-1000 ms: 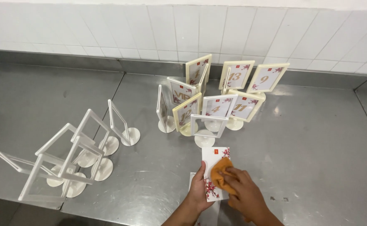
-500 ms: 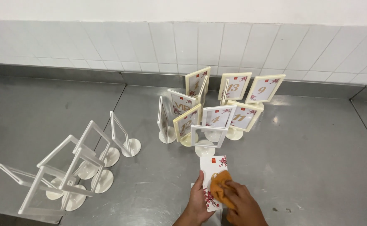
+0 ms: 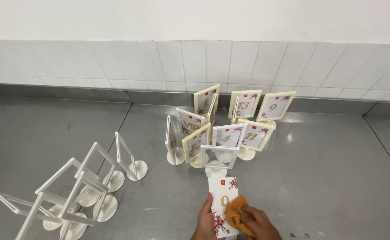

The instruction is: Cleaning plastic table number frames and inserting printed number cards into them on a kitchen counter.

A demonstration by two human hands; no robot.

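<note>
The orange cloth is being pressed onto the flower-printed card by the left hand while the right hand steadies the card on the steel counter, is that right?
Not quite: the hands are swapped. In the head view the right hand presses the orange cloth onto the flower-printed card, while the left hand steadies the card on the steel counter.

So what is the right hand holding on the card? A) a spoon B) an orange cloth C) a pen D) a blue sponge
B: the right hand presses an orange cloth on the card, while the left hand steadies the card's edge on the steel counter.
</note>
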